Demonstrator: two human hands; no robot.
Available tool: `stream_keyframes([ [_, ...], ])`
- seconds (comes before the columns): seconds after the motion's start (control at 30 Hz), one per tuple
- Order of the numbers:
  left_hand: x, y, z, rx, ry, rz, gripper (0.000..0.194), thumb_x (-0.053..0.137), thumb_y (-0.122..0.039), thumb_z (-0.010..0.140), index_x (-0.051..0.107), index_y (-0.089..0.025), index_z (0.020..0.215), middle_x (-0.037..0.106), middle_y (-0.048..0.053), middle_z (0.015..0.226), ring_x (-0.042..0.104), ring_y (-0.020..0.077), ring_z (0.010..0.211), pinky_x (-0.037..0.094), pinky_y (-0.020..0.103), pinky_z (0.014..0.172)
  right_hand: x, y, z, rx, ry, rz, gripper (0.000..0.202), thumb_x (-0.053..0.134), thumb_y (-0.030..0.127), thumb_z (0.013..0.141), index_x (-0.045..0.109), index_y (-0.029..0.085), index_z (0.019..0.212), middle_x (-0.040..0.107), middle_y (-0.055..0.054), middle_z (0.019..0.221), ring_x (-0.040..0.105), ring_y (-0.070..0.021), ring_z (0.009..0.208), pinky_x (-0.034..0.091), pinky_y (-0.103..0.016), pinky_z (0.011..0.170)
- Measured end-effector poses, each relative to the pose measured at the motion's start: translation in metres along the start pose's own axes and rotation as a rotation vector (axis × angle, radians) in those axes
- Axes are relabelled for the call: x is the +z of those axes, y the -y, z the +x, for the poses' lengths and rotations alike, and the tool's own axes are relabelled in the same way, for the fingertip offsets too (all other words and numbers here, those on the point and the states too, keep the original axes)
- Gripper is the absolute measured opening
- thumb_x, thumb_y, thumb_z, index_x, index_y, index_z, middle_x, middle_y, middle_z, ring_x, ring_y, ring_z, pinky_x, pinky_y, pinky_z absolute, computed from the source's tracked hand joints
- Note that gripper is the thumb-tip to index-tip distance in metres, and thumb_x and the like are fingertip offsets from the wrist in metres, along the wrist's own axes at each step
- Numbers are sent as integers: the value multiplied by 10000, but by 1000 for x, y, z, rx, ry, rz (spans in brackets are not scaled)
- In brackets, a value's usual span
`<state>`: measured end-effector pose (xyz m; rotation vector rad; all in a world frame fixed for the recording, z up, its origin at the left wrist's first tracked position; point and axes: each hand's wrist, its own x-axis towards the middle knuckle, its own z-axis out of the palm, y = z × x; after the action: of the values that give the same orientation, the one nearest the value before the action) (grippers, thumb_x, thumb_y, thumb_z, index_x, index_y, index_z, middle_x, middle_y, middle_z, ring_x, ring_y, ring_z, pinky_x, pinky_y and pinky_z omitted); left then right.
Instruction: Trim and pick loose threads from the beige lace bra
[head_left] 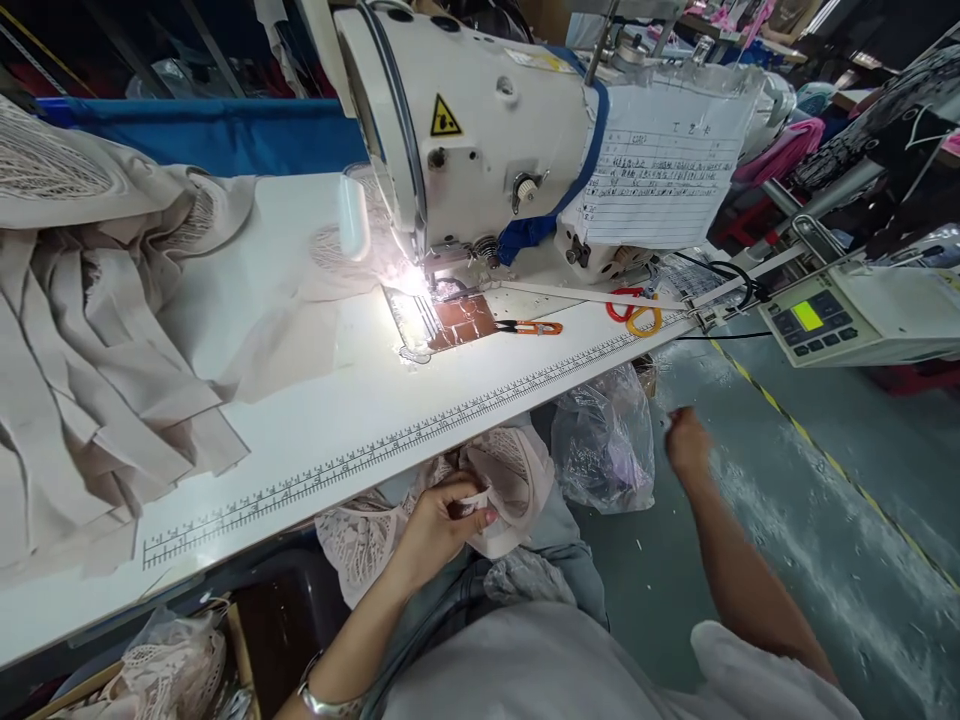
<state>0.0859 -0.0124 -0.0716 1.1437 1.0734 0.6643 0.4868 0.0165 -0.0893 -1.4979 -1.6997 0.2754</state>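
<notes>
My left hand [442, 525] pinches the edge of a beige bra [517, 480] between thumb and fingers, over my lap. The bra has lace and a rounded cup, and part of it hangs to the left of my wrist. My right hand [688, 442] is out to the right, away from the bra, above the floor. Its fingers look curled closed and slightly blurred; anything in them is hidden. Beyond the table edge, the sewing machine [480, 130] stands with its lamp lit at the needle. Orange thread snips [534, 327] lie beside the brown plate.
Beige fabric pieces [90, 380] are heaped on the left of the white table [322, 420]. A printed ruler runs along its front edge. Red-handled and yellow-handled scissors [643, 318] lie near a control box [817, 320]. A clear plastic bag [606, 445] hangs below the table.
</notes>
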Motion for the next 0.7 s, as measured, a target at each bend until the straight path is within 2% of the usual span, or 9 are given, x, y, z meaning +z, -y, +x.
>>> stream_keyframes([
  [0.1,-1,1,0,-55,7,7,373,705,-532,757,693,-159,745,521,-3,614,458,141,574,356,247,511,-38,-13,-11,123,-203,-139,504,362,646,995,515,276,689,487,-26,613,549,-216,602,361,-371,531],
  [0.2,-1,0,-1,-59,-14,50,362,707,-495,767,715,-152,881,612,23,709,485,147,598,366,255,533,-39,-13,-14,244,-278,-287,494,432,640,964,533,243,688,529,-81,728,593,-276,732,436,-456,613],
  [0.27,1,-2,-1,-62,-26,61,356,699,-494,773,711,-155,881,633,32,740,493,149,608,368,255,536,-14,-4,-11,292,-262,-338,483,432,595,972,527,227,673,521,-92,715,576,-286,717,444,-498,644],
  [0.33,4,-5,0,-75,-31,32,337,698,-497,775,690,-163,816,590,10,673,459,135,567,338,247,501,23,20,-10,281,-158,-299,469,421,549,988,553,223,678,535,-82,678,560,-262,662,455,-473,637],
  [0.43,7,-8,-1,-82,-36,-37,318,714,-491,765,663,-177,753,486,-31,565,394,118,502,289,239,452,78,80,-16,165,90,-136,458,417,499,1016,614,228,704,612,-67,727,602,-222,698,489,-376,633],
  [0.5,8,-10,-1,-67,-40,-62,305,714,-482,773,668,-182,753,458,-40,537,385,117,490,284,237,444,102,124,-23,57,247,-13,395,468,509,1009,665,238,799,628,-42,780,611,-200,763,506,-335,675],
  [0.53,8,-10,-1,-56,-41,-66,299,710,-478,780,674,-182,760,456,-40,533,388,119,489,286,236,443,109,142,-26,-11,344,115,361,480,498,1013,677,227,878,631,-54,830,605,-204,809,504,-334,699],
  [0.6,7,-11,-2,-36,-38,-66,292,699,-473,797,685,-182,778,469,-37,539,399,120,495,294,233,448,115,166,-29,-51,419,245,308,534,476,1000,657,212,899,618,-56,853,582,-205,834,495,-330,716],
  [0.7,7,-11,-2,-16,-29,-49,283,695,-457,804,694,-175,790,514,-25,574,434,126,525,318,230,466,115,172,-27,-30,405,293,291,570,377,998,595,208,762,569,-26,752,543,-196,778,462,-323,701],
])
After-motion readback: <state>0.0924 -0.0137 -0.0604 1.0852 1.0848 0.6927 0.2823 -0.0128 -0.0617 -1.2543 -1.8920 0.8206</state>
